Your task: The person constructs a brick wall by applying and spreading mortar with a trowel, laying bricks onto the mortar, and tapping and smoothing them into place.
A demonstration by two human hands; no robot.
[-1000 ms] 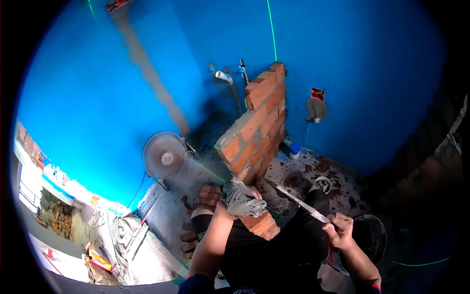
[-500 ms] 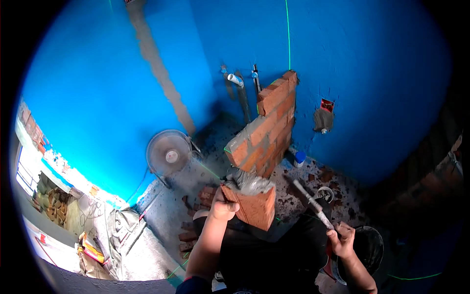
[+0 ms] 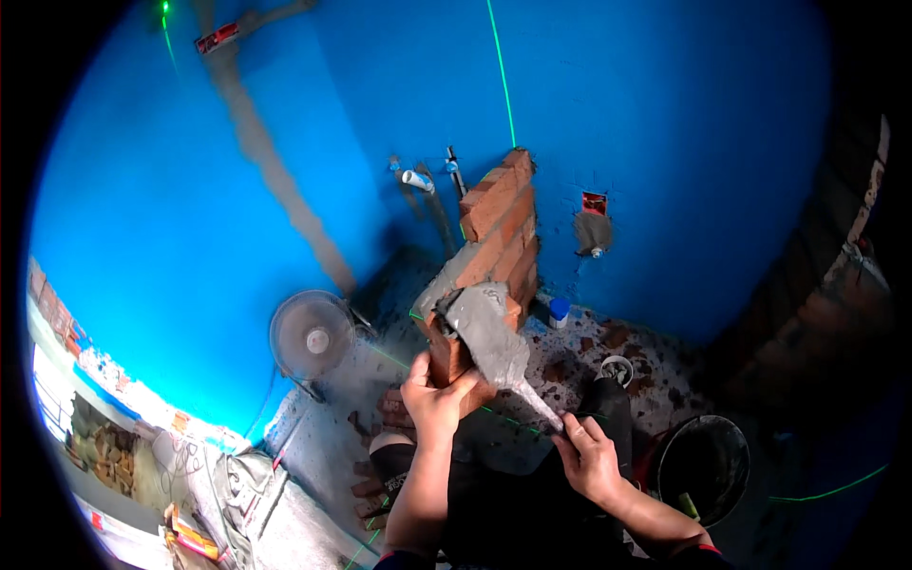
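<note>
My left hand (image 3: pixel 433 407) grips an orange-red brick (image 3: pixel 448 359) from its left side, in front of the low end of a part-built brick wall (image 3: pixel 513 226). In my right hand (image 3: pixel 591 460) is the handle of a trowel (image 3: pixel 478 318), its blade and neck coated in grey mortar. The blade lies over the upper end of the held brick and hides much of it. Dark grey mortar shows at the blade's left edge. Whether the brick touches the wall cannot be seen behind the trowel.
A round fan (image 3: pixel 312 337) stands left of the wall. Loose bricks (image 3: pixel 372 486) lie by my left leg. A black bucket (image 3: pixel 657 467) is at my right, with a small white pot (image 3: pixel 617 369) and a blue-capped container (image 3: pixel 559 312) beyond. Pipe stubs (image 3: pixel 418 180) jut from the blue wall.
My right hand has brought the trowel from the lower right up and left, onto the brick's upper end. The left hand still holds the brick. The view has shifted slightly.
</note>
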